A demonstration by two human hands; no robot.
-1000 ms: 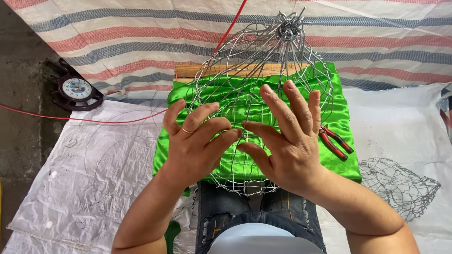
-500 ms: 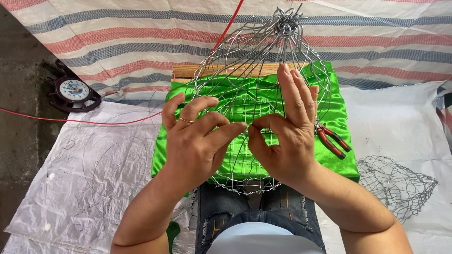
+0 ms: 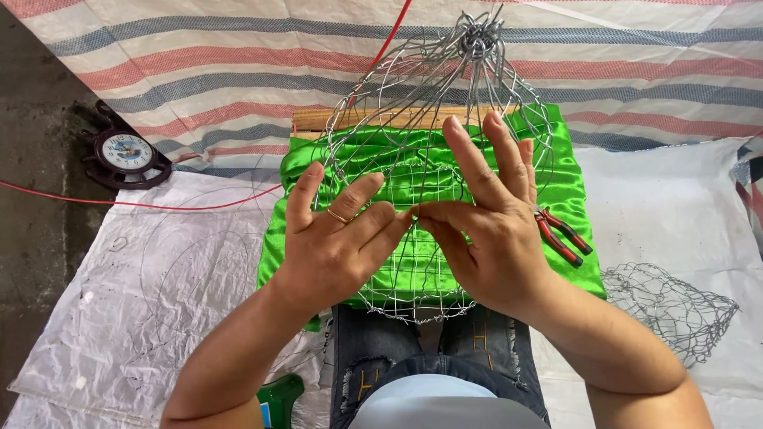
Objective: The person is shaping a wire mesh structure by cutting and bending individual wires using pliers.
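A wire mesh basket frame lies tilted over a shiny green cloth, its wires gathered into a knot at the far end. My left hand, with a ring on one finger, presses on the mesh with fingers spread. Beside it, my right hand rests on the mesh, fingers stretched upward. The fingertips of both hands meet at the middle of the frame and pinch a wire there.
Red-handled pliers lie on the cloth to the right. A second wire mesh piece lies on white plastic sheeting. A small round clock stands at the left, with a red cord running past. A wooden board lies under the cloth.
My right hand has shifted left and its fingers have risen more upright. The fingertips of both hands have closed together at the middle of the mesh.
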